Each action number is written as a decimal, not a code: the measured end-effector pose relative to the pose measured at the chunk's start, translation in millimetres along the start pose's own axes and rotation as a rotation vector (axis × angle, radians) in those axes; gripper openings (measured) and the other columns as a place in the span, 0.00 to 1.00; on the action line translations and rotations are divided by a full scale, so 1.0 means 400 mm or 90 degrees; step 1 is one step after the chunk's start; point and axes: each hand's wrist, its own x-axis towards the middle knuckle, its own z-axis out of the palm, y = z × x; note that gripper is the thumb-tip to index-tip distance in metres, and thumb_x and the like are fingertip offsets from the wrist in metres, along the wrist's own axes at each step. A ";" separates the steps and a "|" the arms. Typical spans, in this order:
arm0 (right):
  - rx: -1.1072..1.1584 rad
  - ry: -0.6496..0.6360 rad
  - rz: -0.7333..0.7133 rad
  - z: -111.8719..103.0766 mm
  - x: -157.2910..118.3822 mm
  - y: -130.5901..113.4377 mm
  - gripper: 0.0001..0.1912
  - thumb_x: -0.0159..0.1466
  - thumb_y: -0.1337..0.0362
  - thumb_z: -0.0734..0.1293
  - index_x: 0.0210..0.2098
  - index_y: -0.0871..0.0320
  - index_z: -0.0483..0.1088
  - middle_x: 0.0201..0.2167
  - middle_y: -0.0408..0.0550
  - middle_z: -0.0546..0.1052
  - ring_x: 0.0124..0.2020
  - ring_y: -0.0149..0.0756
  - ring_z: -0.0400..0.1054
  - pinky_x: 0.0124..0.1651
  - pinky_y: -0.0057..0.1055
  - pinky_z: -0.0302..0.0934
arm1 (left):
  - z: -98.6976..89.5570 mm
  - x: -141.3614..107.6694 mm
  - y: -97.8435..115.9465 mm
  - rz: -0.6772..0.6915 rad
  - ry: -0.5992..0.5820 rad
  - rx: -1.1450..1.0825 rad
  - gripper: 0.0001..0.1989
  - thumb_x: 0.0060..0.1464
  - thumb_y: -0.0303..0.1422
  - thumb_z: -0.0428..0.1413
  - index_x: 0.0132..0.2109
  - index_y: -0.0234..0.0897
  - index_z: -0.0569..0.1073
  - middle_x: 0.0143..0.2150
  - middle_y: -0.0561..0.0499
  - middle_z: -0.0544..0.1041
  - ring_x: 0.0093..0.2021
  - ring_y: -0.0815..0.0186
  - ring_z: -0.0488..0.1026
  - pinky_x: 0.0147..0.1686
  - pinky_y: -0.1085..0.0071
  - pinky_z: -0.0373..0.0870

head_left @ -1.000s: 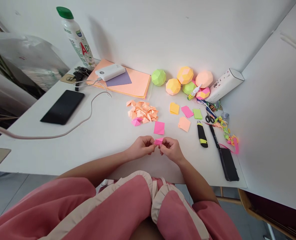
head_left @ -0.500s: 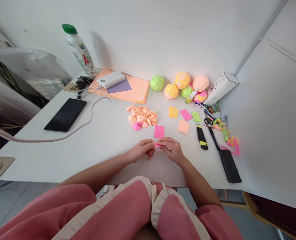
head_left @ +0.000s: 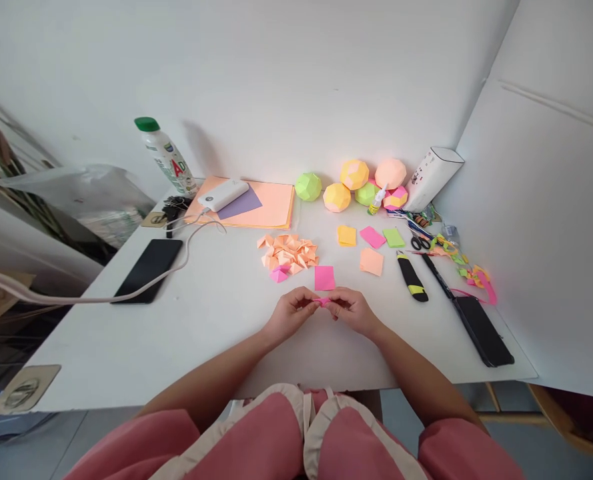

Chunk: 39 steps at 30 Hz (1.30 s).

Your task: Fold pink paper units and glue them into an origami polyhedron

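Spreading across the view lies the white table [head_left: 186, 360]. Near its front edge, the left hand [head_left: 290, 313] and right hand [head_left: 355, 311] pinch from opposite sides, likely for fine control. Beyond them sit a heap of peach folds [head_left: 289, 253] and a pink square [head_left: 325, 278], probably placed for easy reach. Between both hands' fingertips, which largely hide it, is the tiny pink piece [head_left: 323, 302].
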 end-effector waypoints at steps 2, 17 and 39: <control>0.012 -0.003 0.024 0.002 0.000 0.009 0.12 0.58 0.55 0.67 0.33 0.58 0.74 0.27 0.43 0.70 0.20 0.26 0.62 0.25 0.28 0.61 | -0.001 0.001 0.001 -0.024 0.010 -0.012 0.15 0.50 0.44 0.57 0.30 0.35 0.69 0.25 0.54 0.68 0.26 0.71 0.63 0.29 0.72 0.63; 0.073 -0.042 0.064 -0.010 -0.006 0.037 0.12 0.57 0.57 0.69 0.36 0.59 0.72 0.20 0.38 0.68 0.19 0.25 0.62 0.24 0.26 0.60 | -0.006 -0.005 -0.010 -0.016 0.006 0.058 0.17 0.49 0.44 0.57 0.25 0.35 0.68 0.23 0.54 0.67 0.23 0.72 0.61 0.24 0.73 0.59; 0.122 -0.022 0.152 -0.027 0.008 0.053 0.13 0.57 0.55 0.68 0.30 0.60 0.68 0.22 0.41 0.71 0.21 0.27 0.66 0.26 0.27 0.63 | -0.015 -0.009 -0.004 -0.014 0.171 0.134 0.15 0.55 0.43 0.51 0.27 0.38 0.68 0.21 0.54 0.66 0.23 0.69 0.64 0.27 0.70 0.63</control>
